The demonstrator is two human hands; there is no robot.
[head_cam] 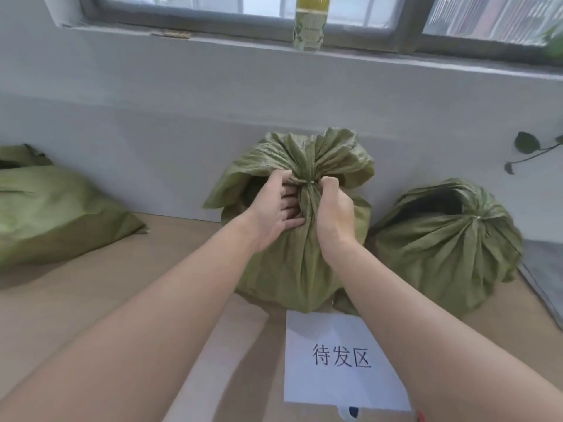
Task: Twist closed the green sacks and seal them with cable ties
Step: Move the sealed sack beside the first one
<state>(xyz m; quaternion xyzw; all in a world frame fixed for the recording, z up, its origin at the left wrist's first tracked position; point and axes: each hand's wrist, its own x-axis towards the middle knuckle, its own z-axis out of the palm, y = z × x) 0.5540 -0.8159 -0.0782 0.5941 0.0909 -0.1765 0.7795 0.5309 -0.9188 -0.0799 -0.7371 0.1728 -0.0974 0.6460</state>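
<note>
Presently the middle green sack (292,254) stands on the bench (91,300) against the far wall, its neck gathered. Left hand (274,208) and right hand (333,208) both clench the neck beneath a cable tie (310,180). A tied sack (447,242) sits just right.

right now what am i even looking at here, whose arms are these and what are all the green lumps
This is one picture from a camera worn on a person's head, looking forward and down, so the two bare arms are the wearer's own. The left hand and right hand both grip the gathered neck of the middle green sack, which stands on a wooden surface against a white wall. A tie seems to cinch the neck already. To the right sits a second sack, bunched shut. At the left lies a flatter sack. In front is a white paper sign, and a bottle stands on the windowsill.
</note>
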